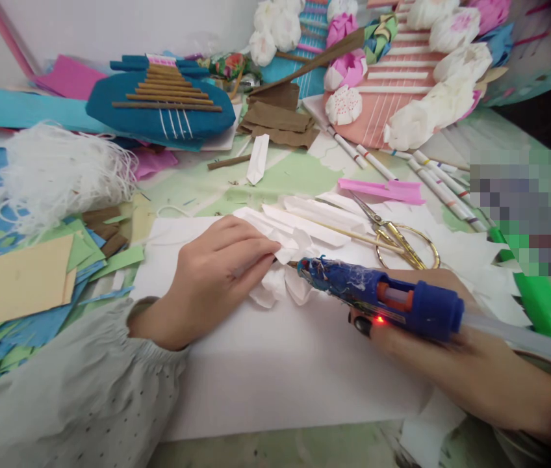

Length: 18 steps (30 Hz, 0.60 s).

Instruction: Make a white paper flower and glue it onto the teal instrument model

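right hand [444, 357] grip wrapped round blue glue gun [353, 286], nozzle at white paper petals [282, 286], left hand [214, 279] grip pinching petals, scissors [402, 244] just beyond

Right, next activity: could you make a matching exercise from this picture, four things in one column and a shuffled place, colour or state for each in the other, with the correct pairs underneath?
Column one
1. Glue gun
2. Scissors
3. Tangled white strands
4. Left hand

Column two
A. Heaped on the left side of the picture
B. Pinching a piece of white paper
C. Blue, held in the right hand, with a red light glowing
D. Gold at the handles, lying on the work surface

Right pairs: 1-C, 2-D, 3-A, 4-B
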### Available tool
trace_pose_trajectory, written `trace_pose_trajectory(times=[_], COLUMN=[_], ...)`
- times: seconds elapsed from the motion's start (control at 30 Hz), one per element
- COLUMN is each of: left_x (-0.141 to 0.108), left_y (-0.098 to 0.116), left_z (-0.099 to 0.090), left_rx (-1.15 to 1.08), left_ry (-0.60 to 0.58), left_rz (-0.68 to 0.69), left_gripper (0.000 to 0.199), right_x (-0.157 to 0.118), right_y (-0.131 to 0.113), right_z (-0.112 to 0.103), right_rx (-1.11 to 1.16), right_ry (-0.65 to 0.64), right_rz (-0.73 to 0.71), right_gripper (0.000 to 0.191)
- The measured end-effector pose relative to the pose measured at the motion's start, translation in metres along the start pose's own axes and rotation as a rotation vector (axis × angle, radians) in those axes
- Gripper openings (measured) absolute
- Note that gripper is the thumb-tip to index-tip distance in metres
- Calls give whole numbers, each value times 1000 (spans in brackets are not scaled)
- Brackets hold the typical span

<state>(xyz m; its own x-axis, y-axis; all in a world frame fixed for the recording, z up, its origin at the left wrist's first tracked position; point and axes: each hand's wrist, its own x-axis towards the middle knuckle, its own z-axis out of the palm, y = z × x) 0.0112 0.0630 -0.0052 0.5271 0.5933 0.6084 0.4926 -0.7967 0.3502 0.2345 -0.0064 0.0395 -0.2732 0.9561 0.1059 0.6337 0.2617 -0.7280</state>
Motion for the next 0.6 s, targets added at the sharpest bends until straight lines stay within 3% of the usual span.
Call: trace_pose_trajectory(times=[0.23, 0.6], left_x=[1, 0], left_y=[3, 1], left_z=[-2, -1], left_rx=[17, 21], left_ry=[14, 61], left_rz=[-65, -24], left_gripper=[14, 13], right_x=[-1, -2], right_y=[-1, 1], right_z=[0, -2], right_rx=[5, -8], right_ry=[3, 14], right_rz=[12, -1], right_gripper=[20, 22])
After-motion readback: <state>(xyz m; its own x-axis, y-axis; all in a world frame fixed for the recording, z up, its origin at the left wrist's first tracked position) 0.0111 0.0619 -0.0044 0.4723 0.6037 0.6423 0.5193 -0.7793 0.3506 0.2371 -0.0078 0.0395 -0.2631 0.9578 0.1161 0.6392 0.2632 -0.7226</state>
